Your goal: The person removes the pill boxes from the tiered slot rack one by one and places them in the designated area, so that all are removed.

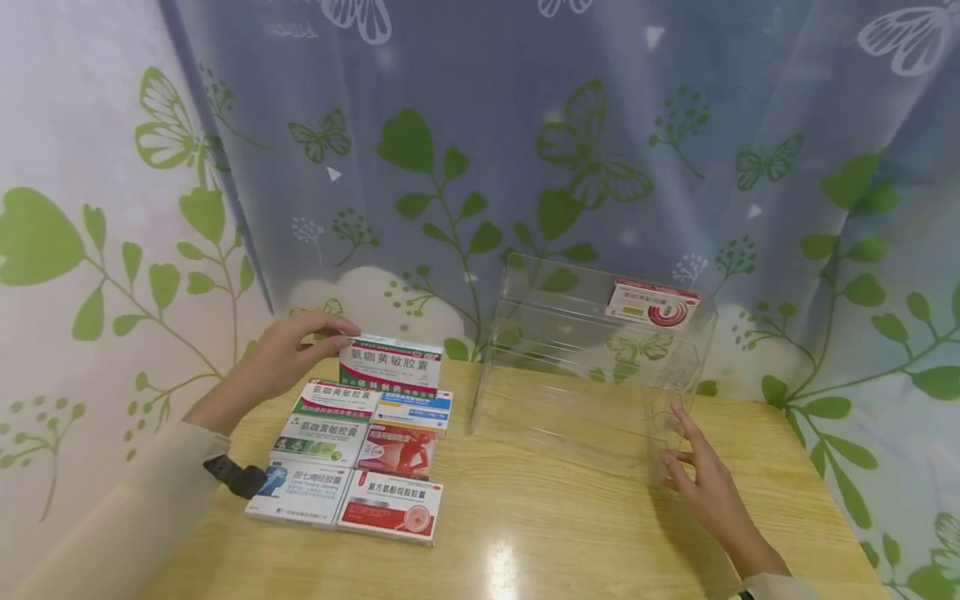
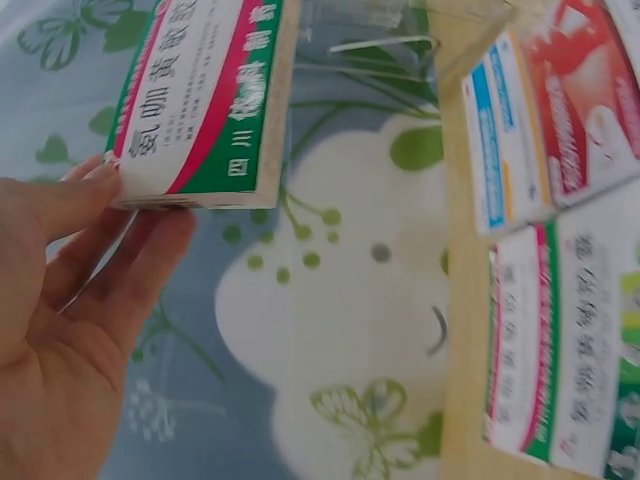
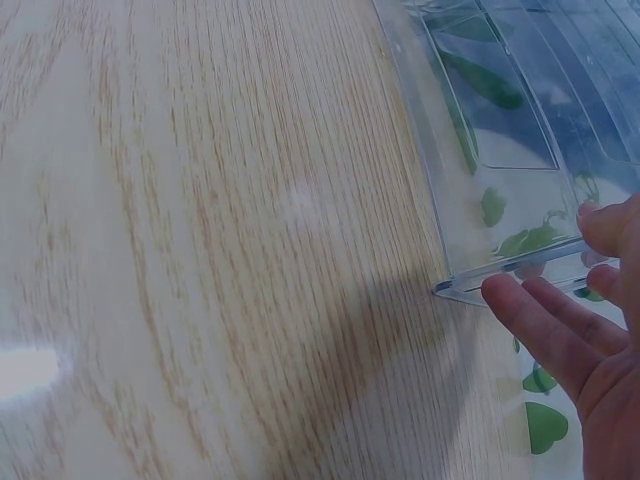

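My left hand (image 1: 306,342) pinches a white, green and red medicine box (image 1: 390,365) at its upper left corner, thumb in front and fingers behind. The box stands raised above the other boxes. In the left wrist view, its green end and red stripe show close to the thumb. On the right, my right hand (image 1: 701,475) holds the side edge of a clear acrylic tiered display rack (image 1: 562,408), with the edge passing between its digits. A red and white medicine box (image 1: 651,303) sits on the rack's top tier at the right end.
Several medicine boxes lie in two columns on the wooden table (image 1: 540,525), among them a blue-and-white box (image 1: 300,493), a red-and-white box (image 1: 392,506) and a red box (image 1: 397,450). A curtain (image 1: 480,150) with leaves and butterflies hangs behind the rack.
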### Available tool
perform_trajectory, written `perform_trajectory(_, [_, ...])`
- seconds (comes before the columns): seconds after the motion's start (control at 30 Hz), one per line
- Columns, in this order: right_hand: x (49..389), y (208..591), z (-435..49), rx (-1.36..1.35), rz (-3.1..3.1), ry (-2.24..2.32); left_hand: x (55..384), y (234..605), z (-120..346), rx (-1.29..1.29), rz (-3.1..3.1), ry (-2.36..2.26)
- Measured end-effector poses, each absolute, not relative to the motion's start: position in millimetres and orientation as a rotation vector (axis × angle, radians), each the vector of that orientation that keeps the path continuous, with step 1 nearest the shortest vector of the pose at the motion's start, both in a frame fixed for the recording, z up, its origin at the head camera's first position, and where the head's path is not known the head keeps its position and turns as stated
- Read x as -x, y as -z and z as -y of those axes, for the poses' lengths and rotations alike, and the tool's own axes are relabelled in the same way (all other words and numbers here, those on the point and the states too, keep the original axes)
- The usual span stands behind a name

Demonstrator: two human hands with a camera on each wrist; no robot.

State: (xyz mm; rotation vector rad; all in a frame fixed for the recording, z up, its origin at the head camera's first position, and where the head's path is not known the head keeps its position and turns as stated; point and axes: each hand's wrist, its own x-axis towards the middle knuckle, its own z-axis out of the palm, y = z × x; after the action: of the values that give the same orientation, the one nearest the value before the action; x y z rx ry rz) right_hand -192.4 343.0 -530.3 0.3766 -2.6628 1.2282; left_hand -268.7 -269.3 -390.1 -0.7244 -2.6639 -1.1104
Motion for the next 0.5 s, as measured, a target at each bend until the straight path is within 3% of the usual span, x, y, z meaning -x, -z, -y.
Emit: perform_trajectory(0.5, [192,531,-342,-0.391,2.651,-1.214,203,468,328,0.587,2.899,1.349])
